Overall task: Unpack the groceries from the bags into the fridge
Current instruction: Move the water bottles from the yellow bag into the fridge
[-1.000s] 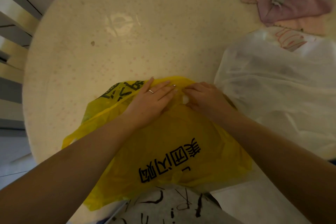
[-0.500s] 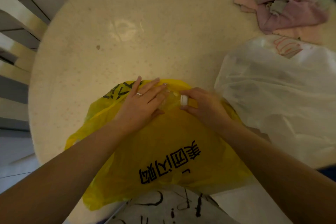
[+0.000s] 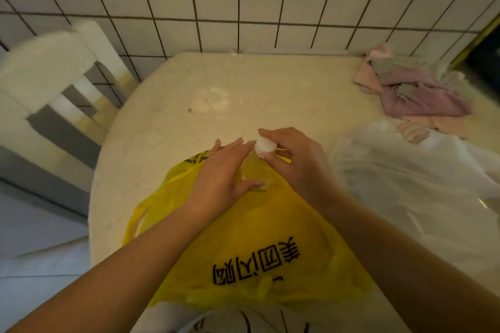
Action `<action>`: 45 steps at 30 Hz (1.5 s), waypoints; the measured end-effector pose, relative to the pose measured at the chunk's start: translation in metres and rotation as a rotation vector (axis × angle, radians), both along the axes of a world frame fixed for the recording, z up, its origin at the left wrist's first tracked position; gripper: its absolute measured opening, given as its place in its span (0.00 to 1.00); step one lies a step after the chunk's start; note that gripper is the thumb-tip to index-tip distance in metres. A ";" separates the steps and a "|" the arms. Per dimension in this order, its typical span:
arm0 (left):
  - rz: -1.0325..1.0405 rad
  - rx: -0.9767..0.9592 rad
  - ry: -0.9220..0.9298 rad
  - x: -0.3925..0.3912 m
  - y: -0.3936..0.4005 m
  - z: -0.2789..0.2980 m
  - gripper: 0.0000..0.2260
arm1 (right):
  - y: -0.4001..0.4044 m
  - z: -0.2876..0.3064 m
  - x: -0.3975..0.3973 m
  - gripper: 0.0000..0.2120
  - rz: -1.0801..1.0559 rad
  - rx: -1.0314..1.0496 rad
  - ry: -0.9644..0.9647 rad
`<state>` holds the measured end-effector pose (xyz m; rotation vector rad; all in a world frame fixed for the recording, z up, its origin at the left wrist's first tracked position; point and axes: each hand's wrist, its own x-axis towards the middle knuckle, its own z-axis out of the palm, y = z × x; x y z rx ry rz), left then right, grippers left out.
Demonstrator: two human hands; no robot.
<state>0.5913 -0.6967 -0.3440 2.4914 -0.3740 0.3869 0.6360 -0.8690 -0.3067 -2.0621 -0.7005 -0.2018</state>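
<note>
A white chair stands at the left beside the pale table. On the table's near edge lies the yellow bag. Above its mouth the left hand cups a clear bottle, fingers loosely curved along its side and thumb under it. The right hand pinches the bottle's white cap between thumb and fingertips. Further right lies a white bag, with crumpled pink cloth behind it.
</note>
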 end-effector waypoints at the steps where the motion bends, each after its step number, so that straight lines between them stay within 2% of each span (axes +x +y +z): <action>1: 0.006 -0.040 0.014 -0.005 -0.007 0.003 0.32 | -0.004 0.003 -0.003 0.20 0.001 -0.008 -0.005; 5: 0.019 -0.110 0.077 -0.018 -0.033 0.004 0.32 | -0.029 0.004 -0.018 0.20 -0.039 -0.011 0.030; 10: 0.011 -0.103 0.152 -0.026 -0.054 -0.003 0.32 | -0.052 -0.006 -0.036 0.20 -0.082 -0.024 0.063; 20: -0.035 -0.161 0.157 -0.036 -0.058 -0.013 0.33 | -0.055 -0.008 -0.042 0.19 -0.060 -0.161 -0.104; 28: -0.019 -0.116 0.099 -0.047 -0.062 -0.018 0.33 | -0.052 -0.006 -0.051 0.27 -0.029 -0.272 -0.205; 33: 0.068 0.062 0.103 -0.078 -0.042 -0.034 0.33 | -0.025 0.001 -0.078 0.23 0.133 -0.245 -0.521; 35: 0.144 0.192 0.096 -0.100 -0.024 -0.042 0.32 | -0.009 -0.006 -0.090 0.21 0.221 -0.220 -0.550; 38: 0.215 0.438 0.110 -0.130 0.004 -0.056 0.34 | 0.012 -0.032 -0.101 0.20 0.335 -0.274 -0.478; 41: 0.209 0.669 0.174 -0.147 0.026 -0.065 0.36 | 0.033 -0.069 -0.102 0.22 0.391 -0.507 -0.394; 45: 0.232 0.773 0.230 -0.156 0.050 -0.073 0.30 | 0.065 -0.095 -0.099 0.24 0.531 -0.929 -0.268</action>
